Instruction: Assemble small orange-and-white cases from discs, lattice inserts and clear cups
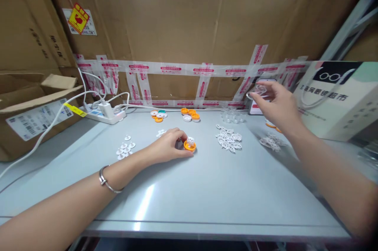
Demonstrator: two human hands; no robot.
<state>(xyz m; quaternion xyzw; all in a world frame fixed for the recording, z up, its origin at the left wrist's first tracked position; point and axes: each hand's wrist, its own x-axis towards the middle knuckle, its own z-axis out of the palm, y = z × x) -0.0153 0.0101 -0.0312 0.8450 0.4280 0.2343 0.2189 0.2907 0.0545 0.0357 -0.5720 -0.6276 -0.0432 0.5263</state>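
Left hand [168, 146] pinches orange cap [189, 145]; right hand [276, 105] pinches clear lid [256, 91].

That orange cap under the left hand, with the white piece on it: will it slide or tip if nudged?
The orange cap looks small, low and plastic, so probably light and stiff. It sits flat on the glossy table, so a nudge would likely slide it, not tip it. The white piece on top may be loose and could drop off; the left hand steadies the cap.

Both forearms bare, no sleeves in view. Left wrist: thin silver bangle [106, 181], plain metal. Hands ungloved, no rings visible.
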